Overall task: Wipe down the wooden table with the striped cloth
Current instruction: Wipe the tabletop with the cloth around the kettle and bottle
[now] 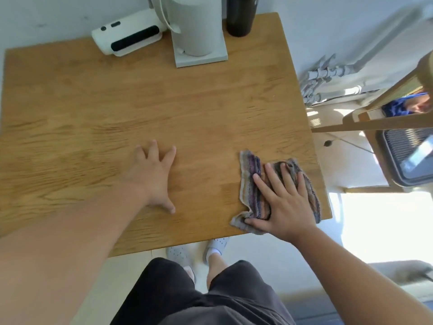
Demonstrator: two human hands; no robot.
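The wooden table [117, 102] fills most of the view. A striped cloth [251, 170] in purple, grey and brown lies crumpled near the table's front right corner. My right hand [281, 202] lies flat on top of the cloth with its fingers spread, pressing it against the wood, the thumb along the cloth's near edge. My left hand [153, 177] rests flat on the bare wood near the middle of the front half, fingers apart, holding nothing. A gap of bare wood separates the two hands.
At the table's back edge stand a white device with black panels [126, 37], a pale grey appliance on a square base [199, 43] and a dark bottle [240, 17]. A wooden chair [384, 113] stands to the right of the table. My legs and feet are below the front edge.
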